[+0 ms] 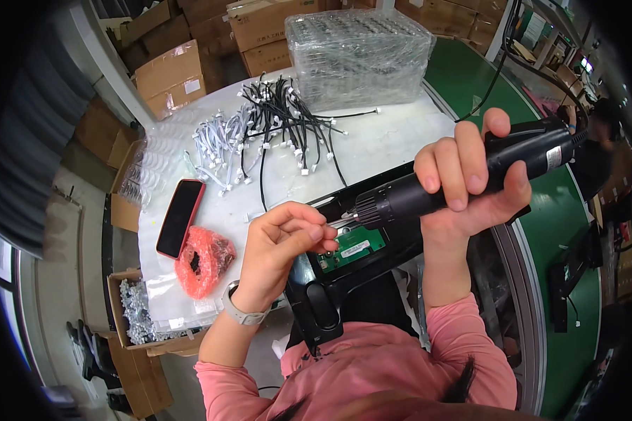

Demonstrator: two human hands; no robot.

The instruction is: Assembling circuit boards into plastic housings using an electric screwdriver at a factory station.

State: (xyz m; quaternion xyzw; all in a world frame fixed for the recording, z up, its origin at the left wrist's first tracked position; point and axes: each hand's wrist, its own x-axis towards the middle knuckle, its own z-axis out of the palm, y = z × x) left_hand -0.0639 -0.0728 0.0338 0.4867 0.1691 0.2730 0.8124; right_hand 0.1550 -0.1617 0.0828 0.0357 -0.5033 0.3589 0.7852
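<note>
My right hand [467,179] is wrapped round a black electric screwdriver [407,199], its bit slanting down to the left. At the bit's tip, the thumb and fingers of my left hand [284,238] are pinched together; whatever they hold is too small to make out. Below both hands lies a long black plastic housing [319,303], which overhangs the table's near edge above my lap. A green circuit board [361,245] with a white label sits inside its open recess. My left hand partly covers the board's left side.
Black cables [288,116] and white cables [221,140] are heaped on the white table. A phone [180,219] lies beside a pink bubble-wrap bundle [202,263]. Behind stands a film-wrapped stack [358,59]. A green conveyor [565,281] runs along the right; a carton [137,309] holds small grey parts.
</note>
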